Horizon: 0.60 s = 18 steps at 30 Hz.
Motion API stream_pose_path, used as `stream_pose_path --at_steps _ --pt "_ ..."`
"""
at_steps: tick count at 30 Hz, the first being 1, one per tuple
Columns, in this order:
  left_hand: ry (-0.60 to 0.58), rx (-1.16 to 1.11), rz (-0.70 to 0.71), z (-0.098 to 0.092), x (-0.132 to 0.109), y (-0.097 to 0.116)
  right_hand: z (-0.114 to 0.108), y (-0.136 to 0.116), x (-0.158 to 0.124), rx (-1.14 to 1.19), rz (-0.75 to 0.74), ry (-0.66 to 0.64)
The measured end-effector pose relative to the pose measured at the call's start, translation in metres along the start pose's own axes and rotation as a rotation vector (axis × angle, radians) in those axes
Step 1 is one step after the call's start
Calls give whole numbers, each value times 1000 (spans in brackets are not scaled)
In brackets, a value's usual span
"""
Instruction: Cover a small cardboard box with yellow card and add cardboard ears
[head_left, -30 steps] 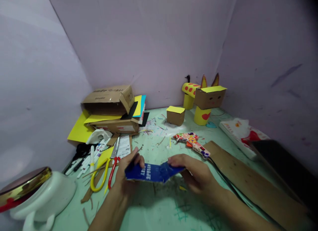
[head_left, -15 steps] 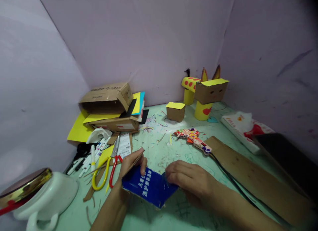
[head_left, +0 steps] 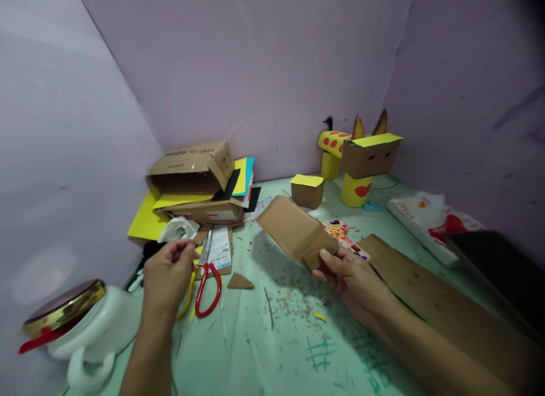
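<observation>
My right hand (head_left: 351, 274) is closed on a folded brown cardboard piece (head_left: 292, 228), which is lifted and tilted so its plain brown side faces me. My left hand (head_left: 168, 274) hovers at the left, just above the red-and-yellow-handled scissors (head_left: 204, 279). Its fingers are curled together in a pinch, and what they hold, if anything, is too small to make out. A small triangular cardboard scrap (head_left: 239, 281) lies on the green table (head_left: 264, 350) between my hands.
Stacked cardboard boxes with yellow paper (head_left: 198, 183) sit at the back left, pens beneath them. A white pot with a gold lid (head_left: 80, 328) stands near left. A cardboard animal figure (head_left: 361, 160), a small box (head_left: 307, 190), a long cardboard strip (head_left: 430, 305) and a plastic packet (head_left: 430, 223) lie to the right.
My right hand has lifted and turned the card, so the blue printed face is gone and the brown side shows. My left hand let go and moved left over the scissors.
</observation>
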State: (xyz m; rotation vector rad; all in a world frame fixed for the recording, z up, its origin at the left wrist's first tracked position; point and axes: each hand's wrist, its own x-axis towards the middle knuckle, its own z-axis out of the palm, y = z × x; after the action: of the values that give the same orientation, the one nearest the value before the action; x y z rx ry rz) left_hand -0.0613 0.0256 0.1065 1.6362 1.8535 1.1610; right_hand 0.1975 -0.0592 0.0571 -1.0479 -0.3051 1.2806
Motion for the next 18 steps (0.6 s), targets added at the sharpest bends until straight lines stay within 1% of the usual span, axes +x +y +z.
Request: stream_pose_path --at_steps 1,2,3,4,5,6,8,10,12,14,16,18 --pt "-73 260 -5 -6 2 -8 0 0 -1 5 18 4" --pt "-172 484 -18 -11 2 -16 0 1 -1 5 31 9" --pt "-285 657 -39 -14 1 -23 0 1 -2 3 38 15" --pt "-355 776 -64 -16 -1 -29 0 2 -2 2 42 22" --pt "-391 851 -77 -17 -4 -33 0 2 -2 3 44 27" --pt "-395 897 -72 -16 -8 -36 0 2 -1 6 47 28" --pt "-367 945 -27 -13 -12 -38 0 2 -1 17 54 24" --pt "-396 958 16 -7 -14 -37 1 2 -2 24 49 12" --pt "-433 964 8 0 -12 -36 1 3 -2 22 46 -2" --pt "-435 955 -23 3 -7 -36 1 2 -1 19 56 -13" --pt "-386 917 -68 0 -2 -39 0 1 1 21 73 -24" --pt "-265 818 -105 -10 2 -42 0 0 2 25 72 -37"
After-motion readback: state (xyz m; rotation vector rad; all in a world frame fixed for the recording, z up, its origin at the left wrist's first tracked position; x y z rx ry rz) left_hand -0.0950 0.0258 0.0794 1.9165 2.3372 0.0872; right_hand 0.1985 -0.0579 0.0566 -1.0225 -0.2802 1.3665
